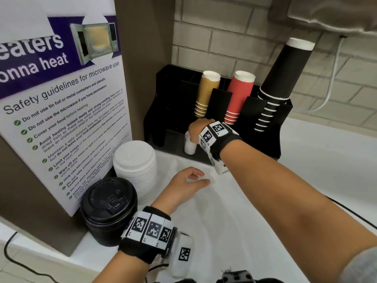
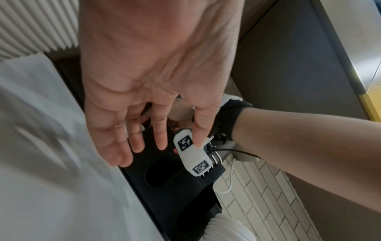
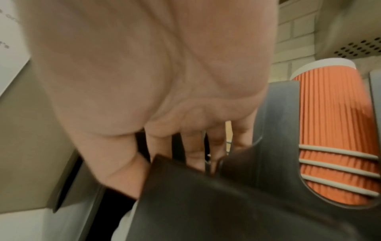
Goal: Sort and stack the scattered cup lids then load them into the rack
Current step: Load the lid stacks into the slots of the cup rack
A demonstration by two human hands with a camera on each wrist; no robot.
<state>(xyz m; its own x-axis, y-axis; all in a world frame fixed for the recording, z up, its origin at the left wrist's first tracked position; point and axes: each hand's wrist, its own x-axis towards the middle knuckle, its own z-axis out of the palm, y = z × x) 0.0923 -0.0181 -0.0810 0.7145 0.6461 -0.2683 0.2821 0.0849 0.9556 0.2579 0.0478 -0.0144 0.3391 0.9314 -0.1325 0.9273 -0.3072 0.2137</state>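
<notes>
A short stack of small white lids (image 1: 190,145) stands tilted in a lower front slot of the black rack (image 1: 161,103). My right hand (image 1: 197,127) comes down over its top and grips it. In the right wrist view the fingers (image 3: 191,146) reach down behind a black rack divider (image 3: 226,203), which hides their tips. My left hand (image 1: 188,180) hovers open, palm down, over the white counter in front of the rack, holding nothing; its fingers (image 2: 160,130) are spread. A tall stack of large white lids (image 1: 134,166) and a stack of black lids (image 1: 109,209) stand at the left.
The rack's upper slots hold upside-down stacks of gold cups (image 1: 206,92), red cups (image 1: 237,97) and black cups (image 1: 281,78). A microwave safety poster (image 1: 61,111) on a brown panel closes off the left side. A white cable (image 1: 332,78) hangs on the brick wall.
</notes>
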